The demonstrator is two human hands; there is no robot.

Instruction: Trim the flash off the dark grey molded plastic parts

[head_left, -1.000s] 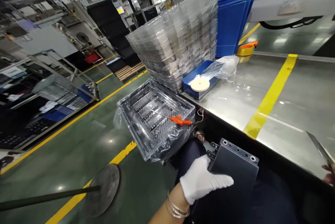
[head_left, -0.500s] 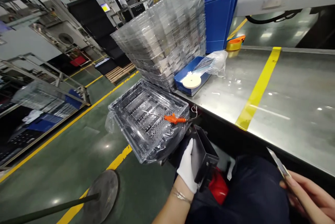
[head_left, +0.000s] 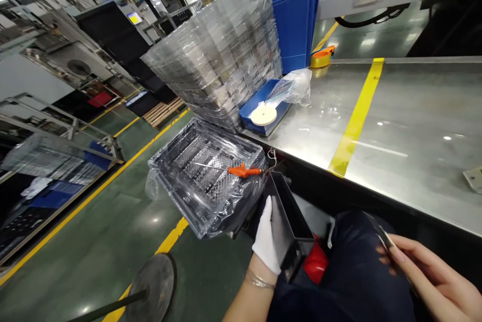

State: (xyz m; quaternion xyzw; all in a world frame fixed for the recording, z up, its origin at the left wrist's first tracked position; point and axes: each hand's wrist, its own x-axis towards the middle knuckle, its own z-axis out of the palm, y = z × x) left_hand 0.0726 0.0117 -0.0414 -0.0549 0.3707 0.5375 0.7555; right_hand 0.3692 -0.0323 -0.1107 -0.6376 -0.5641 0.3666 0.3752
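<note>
**Figure.** A clear plastic tray [head_left: 165, 171] in plastic film forms the landmark; inside it, an orange-handled screwdriver [head_left: 244, 171] points left. Just right of the tray, a white-gloved left hand [head_left: 266, 236] grips a black sheet-metal channel [head_left: 289, 221] closely along one side. The channel's long axis runs down and rightward, its upper end just beside the tray's corner. A red object [head_left: 315, 264] lies beside its lower end. Well right of the tray, a bare right hand [head_left: 425, 274] pinches a thin flat metal blade [head_left: 381, 234], tip directed up and left. A stainless-steel table [head_left: 414, 121] extends behind.
</note>
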